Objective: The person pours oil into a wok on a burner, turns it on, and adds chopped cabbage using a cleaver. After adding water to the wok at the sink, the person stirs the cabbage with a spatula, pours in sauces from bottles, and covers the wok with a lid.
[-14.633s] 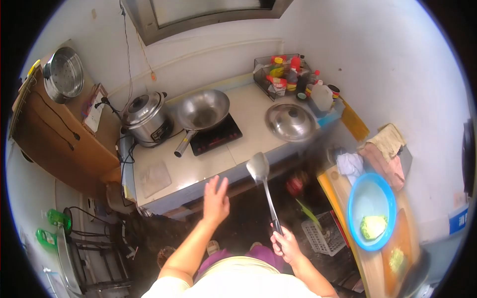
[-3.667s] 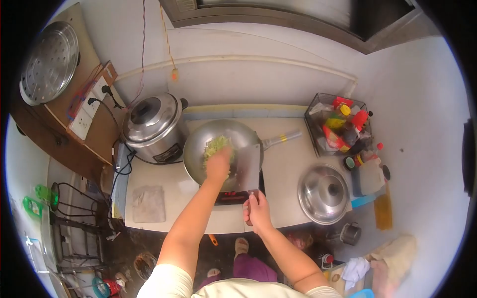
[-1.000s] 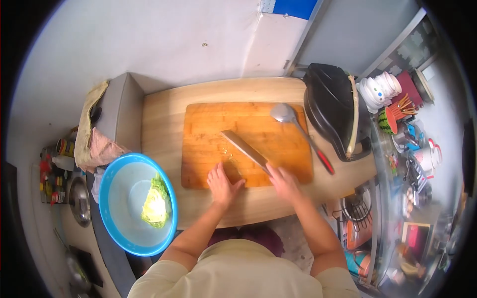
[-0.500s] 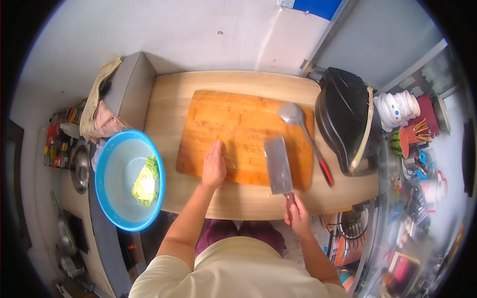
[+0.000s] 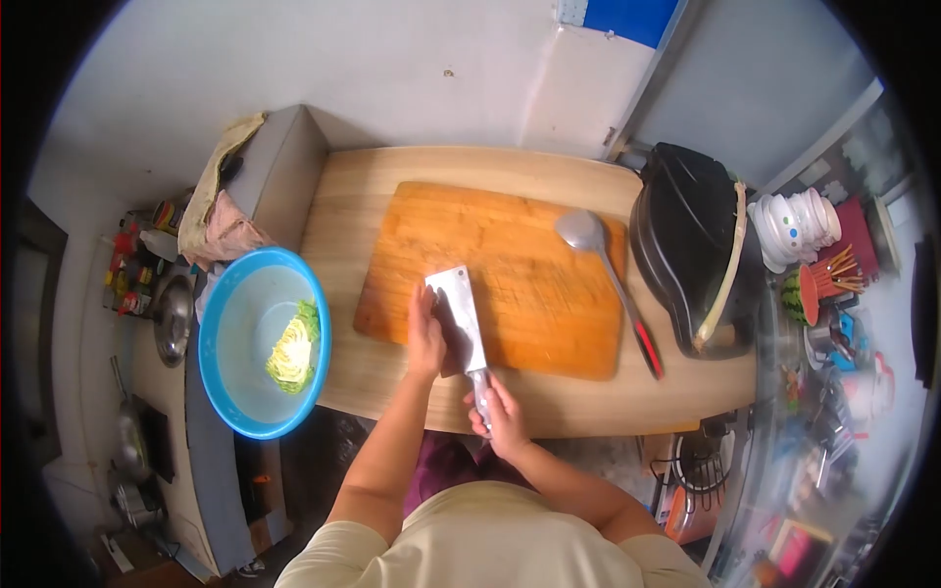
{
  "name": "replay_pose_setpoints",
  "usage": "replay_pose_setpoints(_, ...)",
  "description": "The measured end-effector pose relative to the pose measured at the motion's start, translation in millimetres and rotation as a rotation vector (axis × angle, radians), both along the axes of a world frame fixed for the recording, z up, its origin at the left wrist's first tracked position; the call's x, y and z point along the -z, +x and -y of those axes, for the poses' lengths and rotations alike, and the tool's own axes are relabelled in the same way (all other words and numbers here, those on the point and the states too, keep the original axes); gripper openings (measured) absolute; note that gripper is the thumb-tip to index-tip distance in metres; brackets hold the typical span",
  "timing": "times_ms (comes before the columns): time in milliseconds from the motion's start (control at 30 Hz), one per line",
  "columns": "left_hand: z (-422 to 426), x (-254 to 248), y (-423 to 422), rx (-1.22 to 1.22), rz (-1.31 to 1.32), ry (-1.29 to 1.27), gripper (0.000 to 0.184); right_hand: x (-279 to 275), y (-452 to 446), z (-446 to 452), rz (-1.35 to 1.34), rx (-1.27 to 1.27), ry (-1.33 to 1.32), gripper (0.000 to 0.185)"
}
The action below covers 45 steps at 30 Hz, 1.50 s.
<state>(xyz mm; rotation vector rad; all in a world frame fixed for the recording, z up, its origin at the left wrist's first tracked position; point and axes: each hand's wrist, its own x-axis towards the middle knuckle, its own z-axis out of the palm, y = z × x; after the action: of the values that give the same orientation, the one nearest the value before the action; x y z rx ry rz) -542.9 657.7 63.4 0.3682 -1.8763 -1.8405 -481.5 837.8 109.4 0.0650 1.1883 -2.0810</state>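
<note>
Cleaver (image 5: 457, 316): just ahead of the right hand (image 5: 503, 416) and immediately right of the left hand (image 5: 425, 338), blade over the near left part of the chopping board (image 5: 510, 245); its long axis runs away from the body, leaning slightly left, handle out past the board's near edge. The right hand has it; the left is right beside the blade.
Right fingers: wrapped firmly round the handle, that's a full grip.
Left fingers: straight, close together, nothing grasped, lined up along the blade's left edge; touching or a hair apart, can't tell from here.
Blade: broad face showing; whether it meets the board, can't call it.
Spatula (image 5: 613, 277): head on the board's far right part, red-and-black handle running off its right edge.
Basin (image 5: 260, 428): blue, just left of the board, a cut cabbage (image 5: 294, 351) inside on the board's side.
Black case (image 5: 676, 245): beyond the board's right edge, a long pale stalk (image 5: 727, 267) lying across it.
</note>
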Motion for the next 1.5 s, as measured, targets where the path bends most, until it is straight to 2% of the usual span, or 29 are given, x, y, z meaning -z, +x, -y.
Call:
replay_pose_setpoints(67, 6, -27, 1, -0.009, -0.125, 0.451, 0.061, -5, -10, -11, 0.065, 0.008, -0.075, 0.038)
replay_pose_setpoints(133, 14, -37, 6, -0.045, -0.165, 0.440, 0.056, -13, -21, -27, 0.141, -0.040, -0.114, 0.040)
replay_pose_setpoints(200, 16, -42, 10, -0.073, -0.189, 0.447, 0.054, -17, -28, -41, 0.095, -0.089, -0.121, 0.042)
replay_pose_setpoints(300, 10, -44, 8, -0.122, -0.120, 0.631, 0.041, -14, -37, -57, -0.006, -0.108, -0.056, 0.045)
replay_pose_setpoints(333, 7, -45, 7, -0.123, -0.081, 0.706, 0.038, -12, -43, -61, -0.067, -0.108, 0.025, 0.044)
replay_pose_setpoints(433, -5, -41, 3, -0.126, 0.009, 0.718, 0.026, -5, -64, -72, -0.262, -0.098, 0.275, 0.039)
replay_pose_setpoints(533, -14, -42, 1, -0.123, 0.039, 0.744, 0.022, -1, -83, -78, -0.464, -0.131, 0.663, 0.036)
replay_pose_setpoints(567, -16, -43, 1, -0.114, 0.044, 0.752, 0.022, 15, -89, -84, -1.068, -0.010, 0.954, 0.032)
replay_pose_setpoints(667, -20, -44, 5, -0.096, 0.061, 0.765, 0.021, -5, -101, -100, -1.243, 0.072, 1.314, 0.033)
replay_pose_setpoints(833, -24, -44, 14, -0.046, 0.078, 0.728, 0.019, -2, -125, -151, -1.206, 0.399, 1.882, 0.039)
replay_pose_setpoints(933, -28, -49, 20, -0.076, 0.104, 0.789, 0.016, 13, -136, -173, -0.926, 0.214, 1.930, 0.045)
replay_pose_setpoints(967, -29, -49, 23, -0.061, 0.092, 0.841, 0.016, 29, -148, -187, -0.897, 0.085, 1.921, 0.047)
replay_pose_setpoints(1067, -28, -47, 31, -0.027, 0.064, 0.986, 0.016, -6, -133, -174, -0.835, 0.030, 1.665, 0.041)
replay_pose_setpoints(1167, -27, -54, 42, -0.005, 0.049, 1.096, 0.019, 1, -112, -164, -1.024, 0.177, 1.389, 0.040)
replay_pose_setpoints(1267, -26, -74, 55, 0.013, 0.026, 1.156, 0.020, 31, -86, -146, -1.254, 0.295, 0.908, 0.041)
replay_pose_setpoints(1333, -22, -98, 68, 0.008, 0.022, 1.171, 0.021, -15, -47, -118, -0.611, 0.070, 0.534, 0.043)
replay_pose_setpoints(1367, -18, -108, 76, -0.003, 0.013, 1.155, 0.023, -39, -27, -100, -0.502, 0.073, 0.339, 0.040)
replay_pose_setpoints(1500, 14, -141, 123, -0.057, -0.142, 1.159, 0.028, -65, 33, -48, -0.497, -0.094, 0.238, 0.045)
